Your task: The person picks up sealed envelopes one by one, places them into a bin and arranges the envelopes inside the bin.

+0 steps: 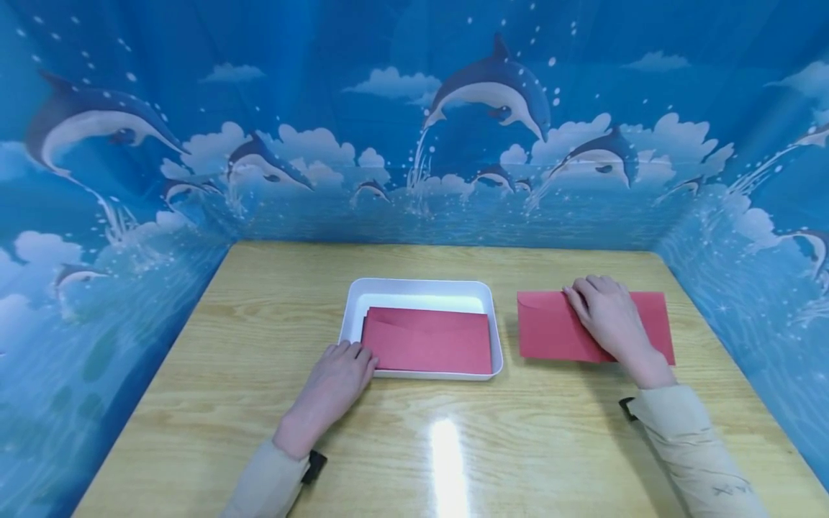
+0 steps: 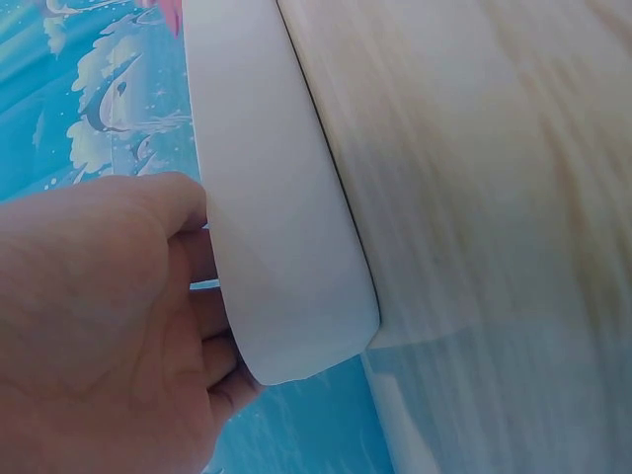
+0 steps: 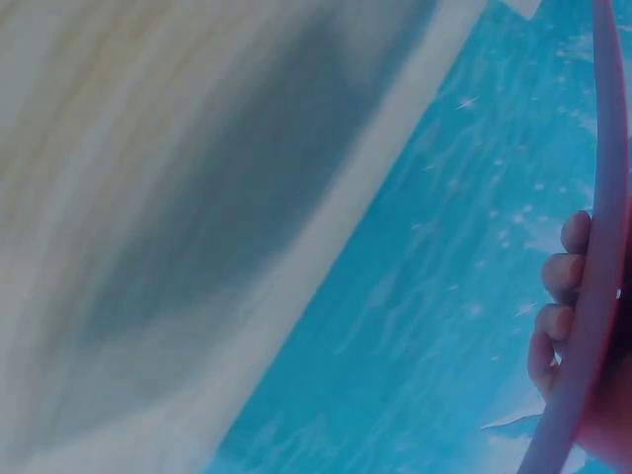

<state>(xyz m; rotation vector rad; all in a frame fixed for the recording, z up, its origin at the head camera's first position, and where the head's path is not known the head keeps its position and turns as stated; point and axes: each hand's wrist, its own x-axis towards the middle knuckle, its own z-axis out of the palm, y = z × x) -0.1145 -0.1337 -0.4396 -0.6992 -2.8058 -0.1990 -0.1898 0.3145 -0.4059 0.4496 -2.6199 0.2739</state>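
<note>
A white tray sits mid-table with a stack of red envelopes inside. At its near left corner my left hand holds the rim, its fingers bent over the edge. The left wrist view shows the tray's outer wall with the left hand behind it. To the right of the tray, my right hand grips another red envelope from above, fingers over its far edge. In the right wrist view this envelope appears edge-on, fingertips showing past it.
The wooden table is enclosed at the back and sides by a blue curtain printed with dolphins. A bright light reflection lies on the table's near part. Dark straps show at both wrists.
</note>
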